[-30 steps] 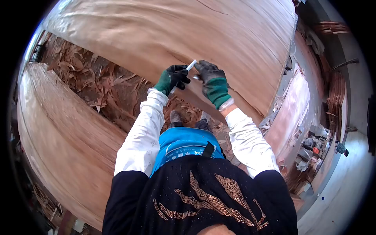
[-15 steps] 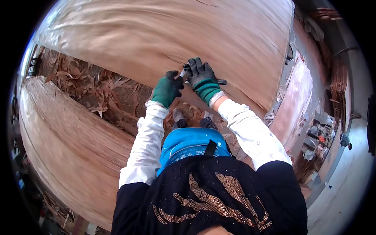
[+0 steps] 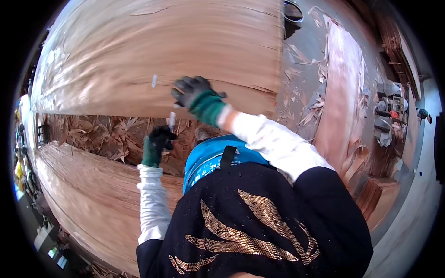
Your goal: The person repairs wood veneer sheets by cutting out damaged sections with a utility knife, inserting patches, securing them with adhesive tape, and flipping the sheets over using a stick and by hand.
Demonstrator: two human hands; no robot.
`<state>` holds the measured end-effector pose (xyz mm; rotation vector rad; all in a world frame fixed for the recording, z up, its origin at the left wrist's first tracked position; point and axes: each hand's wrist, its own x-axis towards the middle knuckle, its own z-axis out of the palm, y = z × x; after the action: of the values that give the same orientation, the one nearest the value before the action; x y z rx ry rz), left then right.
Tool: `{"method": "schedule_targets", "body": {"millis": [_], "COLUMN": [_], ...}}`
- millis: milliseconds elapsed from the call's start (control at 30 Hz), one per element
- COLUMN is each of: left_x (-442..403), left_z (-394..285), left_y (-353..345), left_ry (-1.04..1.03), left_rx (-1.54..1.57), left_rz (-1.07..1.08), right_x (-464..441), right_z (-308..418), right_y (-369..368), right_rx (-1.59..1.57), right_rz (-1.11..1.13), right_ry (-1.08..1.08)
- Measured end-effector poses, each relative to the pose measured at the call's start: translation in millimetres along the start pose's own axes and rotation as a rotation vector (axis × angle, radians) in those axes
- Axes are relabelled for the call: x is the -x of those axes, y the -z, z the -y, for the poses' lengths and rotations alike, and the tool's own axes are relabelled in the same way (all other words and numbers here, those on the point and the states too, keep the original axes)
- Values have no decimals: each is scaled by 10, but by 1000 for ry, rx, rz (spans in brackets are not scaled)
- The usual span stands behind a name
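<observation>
My left hand (image 3: 159, 142), in a black and green glove, pinches a white strip (image 3: 172, 119) that points up at the near edge of a large wood veneer sheet (image 3: 208, 46). My right hand (image 3: 197, 97), gloved the same way, is over the sheet near that edge, blurred by motion. The end of a dark handle (image 3: 223, 95) sticks out at its right side; the rest is hidden under the palm. On the sheet, left of my right hand, lies a small white piece (image 3: 154, 80). A thin crack runs through the sheet right of the hand.
A second veneer stack (image 3: 102, 194) stands at the lower left. Veneer scraps (image 3: 106, 139) cover the floor between the stacks. A pale pink veneer strip (image 3: 340, 88) lies on the right, with a crate of odds and ends (image 3: 394, 109) beyond it.
The view has turned and shifted to the right. My right hand has moved left along the sheet. My left hand has drawn back below the edge with a white strip, and a white piece now shows on the sheet.
</observation>
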<state>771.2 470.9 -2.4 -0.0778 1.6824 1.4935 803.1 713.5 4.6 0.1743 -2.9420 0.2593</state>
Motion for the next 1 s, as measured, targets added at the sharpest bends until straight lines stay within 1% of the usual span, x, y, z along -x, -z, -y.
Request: {"method": "schedule_targets", "body": {"millis": [33, 67, 100, 133, 167, 200, 233, 300, 333, 400, 500, 567, 600, 700, 800, 900, 933, 1000], "left_x": [41, 60, 48, -24, -135, -204, -266, -421, -536, -717, -749, -782, -769, -723, -677, -605, -467, -489], "left_z": [37, 55, 66, 104, 129, 78, 13, -40, -4, 126, 159, 217, 208, 175, 178, 156, 51, 112], "left_y": [-284, -570, -852, -1106, -1364, -1659, -1919, -2287, -2412, -2570, -2621, -2610, -2619, -2650, -2693, -2741, -2800, -2590], "left_ry": [24, -20, -64, -27, 8, -8, -25, -49, -67, -104, -64, -101, -120, -96, -110, -124, -124, -225], "left_rx": [-44, -41, -37, -13, 12, 28, 44, 51, 84, 161, 118, 132, 140, 113, 130, 41, 40, -620], "left_rz": [25, 81, 135, 204, 272, 295, 318, 296, 259, 188, 141, 154, 160, 123, 87, 46, 34, -5], "right_x": [295, 495, 839, 1172, 1528, 1827, 1948, 2075, 2082, 1999, 1870, 1858, 1876, 1901, 1907, 1937, 1950, 1963], "right_z": [-196, -458, -690, -972, -1128, -1353, -1444, -1527, -1516, -1434, -1384, -1455, -1473, -1514, -1473, -1376, -1394, -1373], "right_y": [-103, 26, 320, 378, 560, 512, 603, 789, 735, 741, 653, 422, 367, 224, 170, 125, 116, 119], "right_rx": [32, -13, -100, -155, -152, -217, -184, -117, -249, -137, -51, -8, 52, 173, 323, 383, 334, 293], "right_rz": [-67, 213, 137, 110, -104, -210, -229, -270, -236, -202, -165, -145, -89, -20, 119, 83, 72, 50], "right_ry": [-36, -161, -251, -420, -416, -480, -432, -334, -352, -269, -179, -142, -111, 1, 70, 45, 54, 43]}}
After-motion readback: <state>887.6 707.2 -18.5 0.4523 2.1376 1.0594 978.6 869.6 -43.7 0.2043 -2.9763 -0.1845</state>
